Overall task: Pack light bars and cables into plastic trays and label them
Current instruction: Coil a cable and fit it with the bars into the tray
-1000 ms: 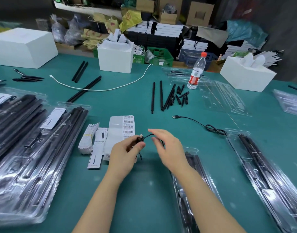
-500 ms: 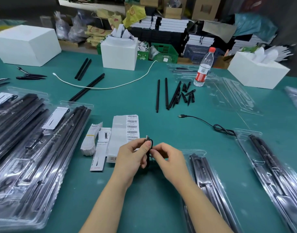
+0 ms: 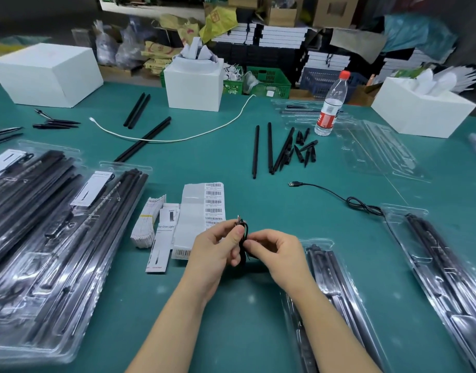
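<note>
While the green table (image 3: 258, 332) carries this much loose stock, I judge the main danger to be a mix-up or a snag, not a drop. Two stacks of filled trays (image 3: 78, 246) crowd the near left, an open tray (image 3: 321, 267) with light bars in it lies just right of my hands, and another filled tray (image 3: 430, 267) sits further right with its own cable (image 3: 339, 195) trailing out across the table toward the far side. If I sweep my right arm over to seat what I hold, my forearm could brush the near tray's edge and skew it, since thin clear plastic probably slides easily on this surface.

Loose black rods and spikes (image 3: 285, 149) lie well apart at the far centre, so I see little risk there. The barcode label sheet (image 3: 202, 219) and paper inserts (image 3: 164, 238) lie just left of my hands; a careless elbow might scatter them.

Smallest and most pressing is the coiled black cable (image 3: 243, 239), held above the table between both hands. My left hand (image 3: 212, 254) pinches the bundle between thumb and curled fingers, its connector tip poking up; my right hand (image 3: 274, 251) pinches the loop's other side with fingertips drawn together. Should either pinch slacken, I expect the springy coil to unwind, and then it won't fit its pocket.
</note>
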`<state>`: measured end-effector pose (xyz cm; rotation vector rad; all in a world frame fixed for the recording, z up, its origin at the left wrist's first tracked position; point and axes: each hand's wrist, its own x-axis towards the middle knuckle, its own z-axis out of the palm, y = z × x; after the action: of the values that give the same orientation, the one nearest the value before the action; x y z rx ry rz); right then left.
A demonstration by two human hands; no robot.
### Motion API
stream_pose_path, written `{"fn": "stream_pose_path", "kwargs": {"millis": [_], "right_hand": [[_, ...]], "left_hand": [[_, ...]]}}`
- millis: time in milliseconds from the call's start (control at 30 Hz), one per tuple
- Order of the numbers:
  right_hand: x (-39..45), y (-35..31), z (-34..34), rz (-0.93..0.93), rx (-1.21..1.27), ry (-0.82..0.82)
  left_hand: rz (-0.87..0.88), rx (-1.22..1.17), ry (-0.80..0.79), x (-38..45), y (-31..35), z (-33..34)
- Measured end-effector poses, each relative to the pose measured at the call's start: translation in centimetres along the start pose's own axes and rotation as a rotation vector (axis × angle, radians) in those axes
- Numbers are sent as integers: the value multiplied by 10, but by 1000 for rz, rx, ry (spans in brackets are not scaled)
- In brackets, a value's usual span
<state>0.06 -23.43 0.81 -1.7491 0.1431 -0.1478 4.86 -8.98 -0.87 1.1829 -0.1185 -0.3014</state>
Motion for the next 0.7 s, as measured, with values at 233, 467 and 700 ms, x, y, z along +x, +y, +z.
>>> {"fn": "stream_pose_path", "kwargs": {"millis": [233, 467, 700], "right_hand": [[4, 3, -5, 8, 21, -48], [3, 0, -7, 34, 120, -146], [2, 4, -4, 20, 81, -93]], "left_hand": [[35, -1, -82, -2, 3, 1], [71, 92, -80, -5, 6, 3], [174, 674, -31, -8, 13, 5]]}}
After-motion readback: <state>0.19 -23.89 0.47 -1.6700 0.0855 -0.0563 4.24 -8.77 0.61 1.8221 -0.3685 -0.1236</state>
